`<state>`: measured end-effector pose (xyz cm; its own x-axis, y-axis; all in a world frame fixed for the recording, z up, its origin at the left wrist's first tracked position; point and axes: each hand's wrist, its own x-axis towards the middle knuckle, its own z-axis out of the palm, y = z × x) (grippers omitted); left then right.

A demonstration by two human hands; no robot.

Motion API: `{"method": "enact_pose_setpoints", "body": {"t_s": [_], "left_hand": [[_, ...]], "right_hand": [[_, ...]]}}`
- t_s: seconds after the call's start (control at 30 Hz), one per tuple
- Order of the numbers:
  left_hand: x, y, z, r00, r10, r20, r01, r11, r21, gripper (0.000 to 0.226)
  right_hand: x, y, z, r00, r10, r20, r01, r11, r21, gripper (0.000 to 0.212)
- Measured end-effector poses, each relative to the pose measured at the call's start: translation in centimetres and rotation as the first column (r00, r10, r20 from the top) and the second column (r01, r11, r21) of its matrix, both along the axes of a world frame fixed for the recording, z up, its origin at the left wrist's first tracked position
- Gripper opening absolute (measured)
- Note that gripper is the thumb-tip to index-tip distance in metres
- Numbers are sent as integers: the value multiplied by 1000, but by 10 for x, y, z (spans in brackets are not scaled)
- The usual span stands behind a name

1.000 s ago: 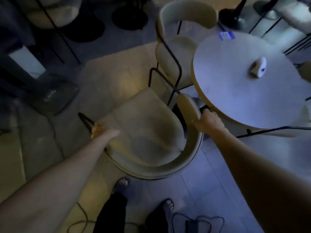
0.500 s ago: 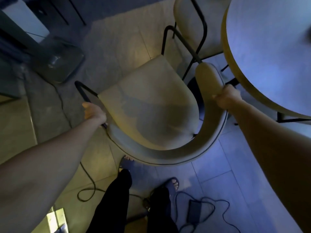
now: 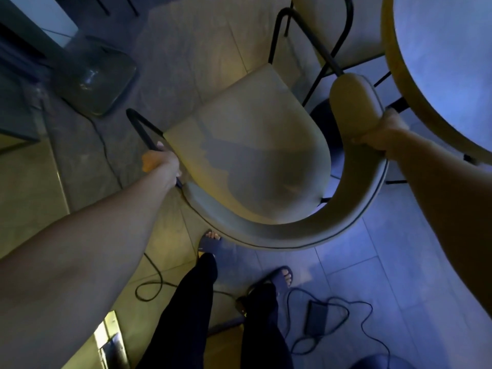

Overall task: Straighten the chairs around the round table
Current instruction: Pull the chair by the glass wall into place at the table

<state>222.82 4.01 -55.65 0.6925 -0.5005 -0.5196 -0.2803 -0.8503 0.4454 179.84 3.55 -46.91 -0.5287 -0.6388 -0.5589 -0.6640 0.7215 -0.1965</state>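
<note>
A beige padded chair (image 3: 247, 155) with a curved backrest and black metal frame stands right below me in the head view, its seat facing up-left. My left hand (image 3: 159, 162) grips its black left arm rail. My right hand (image 3: 383, 133) holds the right end of the padded backrest, close to the round table (image 3: 399, 83) at the upper right. A second beige chair (image 3: 322, 27) stands beyond it, tucked against the table's edge.
Black cables and a power adapter (image 3: 315, 318) lie on the tiled floor by my sandalled feet (image 3: 279, 278). A cable loop (image 3: 149, 286) lies at my left. A glossy dark stand base (image 3: 93, 78) sits at the upper left.
My view has tilted down and moved closer, so the table top has mostly left the frame. Both hands keep their grip; the chair has shifted slightly toward me.
</note>
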Motion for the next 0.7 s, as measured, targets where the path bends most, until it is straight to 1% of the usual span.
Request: {"method": "enact_pose_setpoints", "body": {"t_s": [0.03,0.1,0.17,0.23,0.27,0.37,0.5,0.7], "left_hand": [[5,-2,-2,995,15,-101,-14,1000,19,29],[10,-7,-4,961,120,-250,-111,993,49,37],[10,-9,-2,890,241,-387,-226,971,83,36],[13,-5,2,840,270,-470,-242,963,120,35],[15,-3,4,829,266,-491,-237,964,121,35],[24,4,6,808,263,-526,-239,964,116,35],[33,20,9,848,205,-488,-149,977,152,32],[32,42,5,904,88,-419,-22,987,158,31]], "right_hand": [[-1,2,-1,1000,-13,8,13,1000,-26,81],[-1,6,-3,999,-41,25,43,997,-57,77],[1,10,-4,997,-66,47,69,995,-69,72],[5,18,-3,993,-91,71,97,992,-83,67],[8,24,-3,991,-105,79,112,989,-92,65],[18,56,-4,981,-166,105,178,977,-119,55],[34,113,-5,957,-256,139,275,950,-147,39],[40,183,-16,941,-312,132,332,926,-180,37]]}}
